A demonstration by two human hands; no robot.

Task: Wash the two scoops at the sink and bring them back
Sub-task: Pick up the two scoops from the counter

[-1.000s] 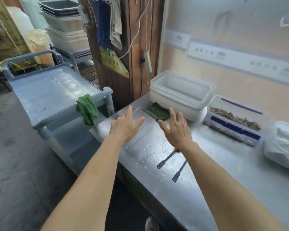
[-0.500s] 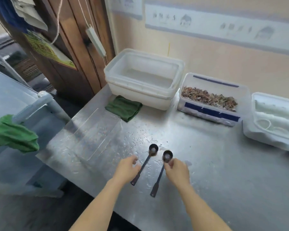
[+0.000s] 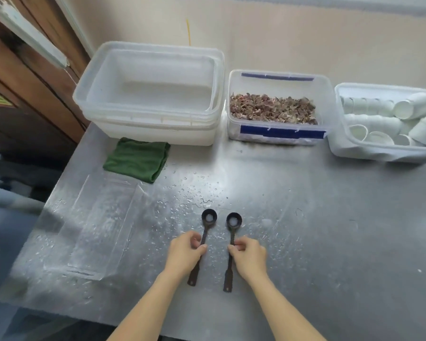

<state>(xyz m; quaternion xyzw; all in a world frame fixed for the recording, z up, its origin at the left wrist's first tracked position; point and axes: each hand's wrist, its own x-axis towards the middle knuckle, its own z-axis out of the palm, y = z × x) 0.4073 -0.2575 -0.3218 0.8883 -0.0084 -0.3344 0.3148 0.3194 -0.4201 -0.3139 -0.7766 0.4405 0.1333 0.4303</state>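
scoops (image 3: pixel 209 219) (image 3: pixel 234 220), dark, round-bowled, ridged-handled, pinched by left hand (image 3: pixel 185 252), right hand (image 3: pixel 250 258).

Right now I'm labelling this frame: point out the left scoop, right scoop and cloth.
left scoop (image 3: pixel 209 218): head view, on its bowl.
right scoop (image 3: pixel 234 220): head view, on its bowl.
cloth (image 3: pixel 137 158): head view, middle of its top.

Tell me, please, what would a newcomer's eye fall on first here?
At the front of the wet steel table, the left hand and right hand each pinch a dark scoop's handle, the left scoop and right scoop lying parallel. Behind, against the wall, a clear tub holds brownish dried pieces.
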